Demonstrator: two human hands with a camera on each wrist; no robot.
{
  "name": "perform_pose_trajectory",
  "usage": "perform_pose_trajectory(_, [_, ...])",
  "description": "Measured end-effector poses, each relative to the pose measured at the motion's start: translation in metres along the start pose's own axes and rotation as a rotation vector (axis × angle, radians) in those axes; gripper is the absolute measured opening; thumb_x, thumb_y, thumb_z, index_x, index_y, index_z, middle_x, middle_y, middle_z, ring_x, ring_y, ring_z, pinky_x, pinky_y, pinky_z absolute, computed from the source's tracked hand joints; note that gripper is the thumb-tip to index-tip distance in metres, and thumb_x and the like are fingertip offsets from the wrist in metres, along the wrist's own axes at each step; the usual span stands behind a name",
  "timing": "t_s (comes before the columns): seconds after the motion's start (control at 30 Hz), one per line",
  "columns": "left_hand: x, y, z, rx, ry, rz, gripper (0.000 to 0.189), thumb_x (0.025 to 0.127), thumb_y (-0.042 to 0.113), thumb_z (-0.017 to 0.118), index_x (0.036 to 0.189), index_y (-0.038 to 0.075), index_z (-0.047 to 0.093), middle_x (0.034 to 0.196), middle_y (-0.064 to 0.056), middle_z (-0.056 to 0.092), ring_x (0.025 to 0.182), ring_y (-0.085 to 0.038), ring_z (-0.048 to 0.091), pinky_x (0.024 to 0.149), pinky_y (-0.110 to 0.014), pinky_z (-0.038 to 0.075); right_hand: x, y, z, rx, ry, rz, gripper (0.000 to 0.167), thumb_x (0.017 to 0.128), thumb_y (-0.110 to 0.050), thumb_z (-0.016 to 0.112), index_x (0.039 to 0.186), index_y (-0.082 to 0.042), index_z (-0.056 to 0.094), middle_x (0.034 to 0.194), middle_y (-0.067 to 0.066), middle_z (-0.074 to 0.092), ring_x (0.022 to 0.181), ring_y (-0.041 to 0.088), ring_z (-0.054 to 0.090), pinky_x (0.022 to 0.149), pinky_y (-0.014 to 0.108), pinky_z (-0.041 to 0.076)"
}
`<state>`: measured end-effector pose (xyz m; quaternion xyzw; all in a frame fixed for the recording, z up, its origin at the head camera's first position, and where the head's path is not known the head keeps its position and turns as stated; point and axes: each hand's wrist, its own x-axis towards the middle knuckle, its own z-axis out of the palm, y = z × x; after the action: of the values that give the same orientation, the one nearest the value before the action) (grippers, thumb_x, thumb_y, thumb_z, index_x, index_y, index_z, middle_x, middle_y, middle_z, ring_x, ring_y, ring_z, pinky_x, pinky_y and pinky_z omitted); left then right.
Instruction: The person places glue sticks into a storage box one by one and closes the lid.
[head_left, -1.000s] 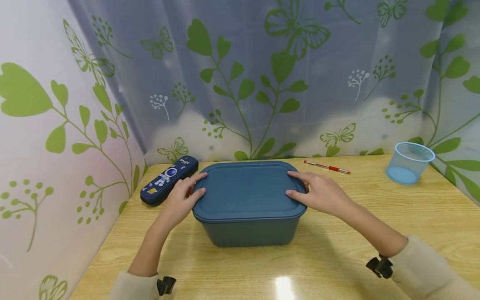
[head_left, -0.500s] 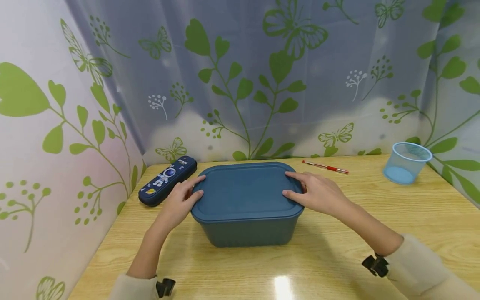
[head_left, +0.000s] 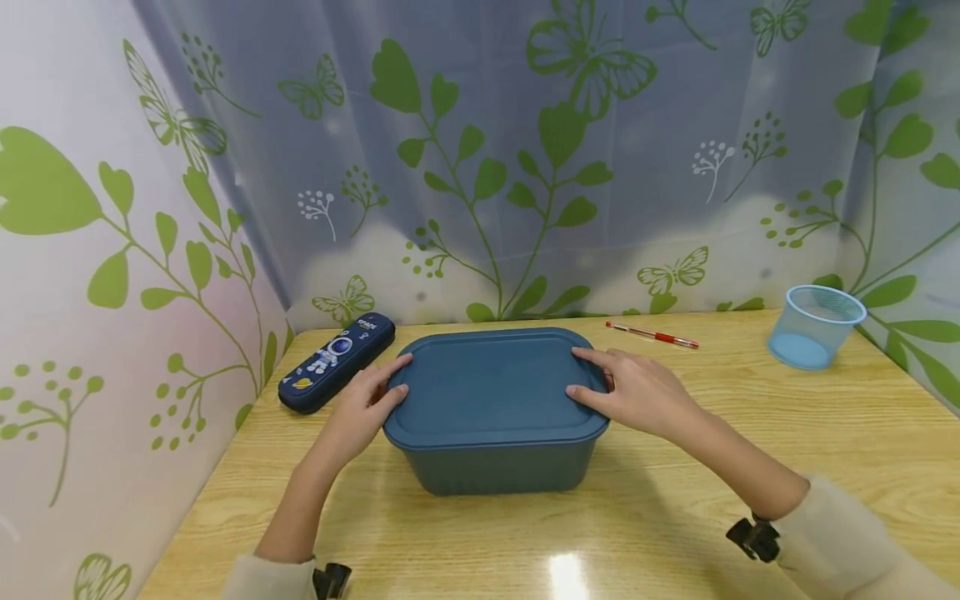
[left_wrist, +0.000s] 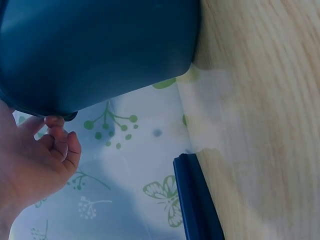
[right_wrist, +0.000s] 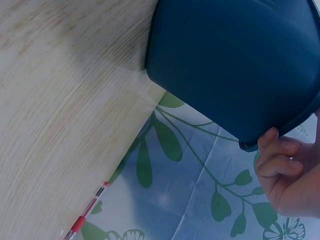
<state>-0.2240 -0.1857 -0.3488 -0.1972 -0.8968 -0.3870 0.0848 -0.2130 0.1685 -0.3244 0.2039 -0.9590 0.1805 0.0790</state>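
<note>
A dark blue plastic box [head_left: 498, 471] with a matching lid [head_left: 491, 387] on top stands on the table in the head view. My left hand [head_left: 363, 404] grips the lid's left end, thumb and forefinger on its top. At the right end my right hand [head_left: 637, 387] holds the lid the same way. Both wrist views show the other fingers curled beneath the rim, at the left hand [left_wrist: 37, 155] and the right hand [right_wrist: 290, 170]. The box wall [left_wrist: 105, 55] fills the upper part of the left wrist view. Whatever the box contains is hidden.
Left of the box lies a navy pencil case [head_left: 335, 362] with an astronaut picture. A red pen [head_left: 652, 335] lies behind the right hand. Farther right stands a light blue mesh cup [head_left: 813, 329]. A patterned curtain [head_left: 480, 167] hangs along the table's back edge.
The lid's front edge appears slightly lower in the head view. Both hands keep their places at its ends; otherwise only a small camera shift shows.
</note>
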Motion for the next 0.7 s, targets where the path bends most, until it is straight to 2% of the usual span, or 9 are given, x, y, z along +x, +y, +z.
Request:
perform_pose_trajectory(0.33, [-0.002, -0.004, 0.004, -0.202, 0.019, -0.036, 0.042, 0.095, 0.015, 0.052, 0.136, 0.008, 0.046, 0.079, -0.007, 0.042, 0.073, -0.021, 0.041, 0.062, -0.030, 0.035, 0.000, 0.000, 0.002, 0.062, -0.012, 0.023, 0.065, 0.084, -0.047, 0.062, 0.134, -0.008, 0.048, 0.070, 0.000, 0.045, 0.051, 0.012, 0.040, 0.044, 0.028, 0.031])
perform_pose_trajectory(0.57, [-0.008, 0.020, -0.001, -0.266, 0.020, -0.080, 0.042, 0.095, 0.009, 0.050, 0.136, 0.000, 0.043, 0.087, -0.011, 0.046, 0.078, -0.023, 0.043, 0.065, -0.029, 0.037, 0.000, 0.001, 0.004, 0.116, -0.017, 0.045, 0.067, 0.084, -0.051, 0.059, 0.136, -0.011, 0.047, 0.069, 0.000, 0.046, 0.052, 0.014, 0.040, 0.045, 0.028, 0.029])
perform_pose_trajectory(0.7, [-0.006, 0.005, 0.003, -0.247, 0.011, -0.069, 0.043, 0.096, 0.016, 0.049, 0.137, 0.005, 0.042, 0.082, -0.009, 0.042, 0.075, -0.023, 0.042, 0.063, -0.030, 0.036, 0.000, 0.002, 0.005, 0.149, -0.010, 0.050, 0.064, 0.085, -0.052, 0.058, 0.134, -0.013, 0.048, 0.069, 0.000, 0.046, 0.051, 0.014, 0.039, 0.045, 0.029, 0.029])
